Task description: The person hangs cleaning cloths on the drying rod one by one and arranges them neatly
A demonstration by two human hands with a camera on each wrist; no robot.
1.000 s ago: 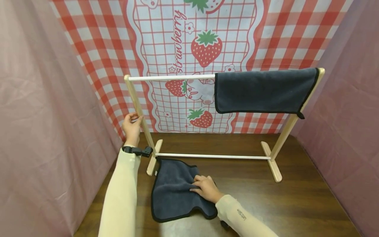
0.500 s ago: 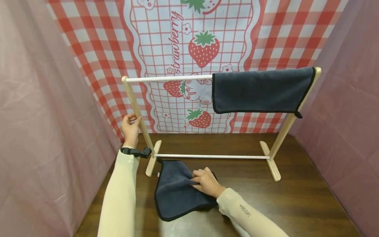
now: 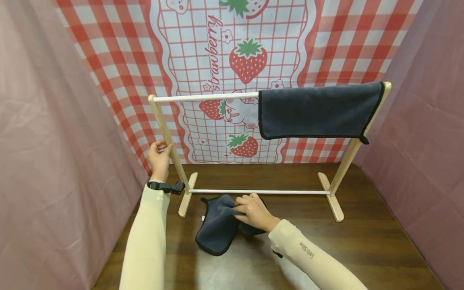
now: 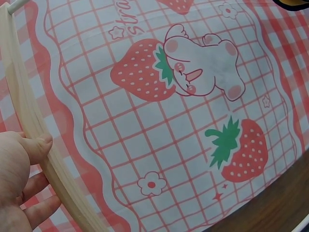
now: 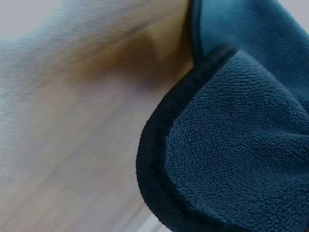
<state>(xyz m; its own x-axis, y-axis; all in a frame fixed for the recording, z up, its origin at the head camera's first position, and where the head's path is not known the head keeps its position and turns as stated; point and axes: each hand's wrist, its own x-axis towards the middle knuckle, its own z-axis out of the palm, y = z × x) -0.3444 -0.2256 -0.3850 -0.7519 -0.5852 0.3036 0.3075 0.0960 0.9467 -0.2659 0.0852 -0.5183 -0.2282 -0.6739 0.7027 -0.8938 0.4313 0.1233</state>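
Note:
My left hand [image 3: 159,160] pinches the left wooden post [image 3: 164,125] of a rack, thumb in front and fingers behind, as the left wrist view shows. In front of the rack, my right hand [image 3: 256,212] grips a dark grey towel [image 3: 218,230] with black edging, bunched at its middle. Its left part hangs down in a fold, and a small white tag shows on its left edge. In the right wrist view a rounded corner of the towel [image 5: 231,145] fills the right side, over the wooden tabletop. That view does not show the right hand's fingers.
Another dark grey towel [image 3: 319,112] hangs folded over the right half of the rack's white top bar [image 3: 206,97]. A lower white bar [image 3: 261,192] joins the two wooden feet on the brown table [image 3: 380,249]. Behind hangs a strawberry-print cloth [image 3: 247,62]; pink curtains [image 3: 54,141] flank both sides.
My right hand has lifted and gathered the towel towards the rack, so its spread part has drawn in and folded. The left hand stays on the post. The view has shifted slightly.

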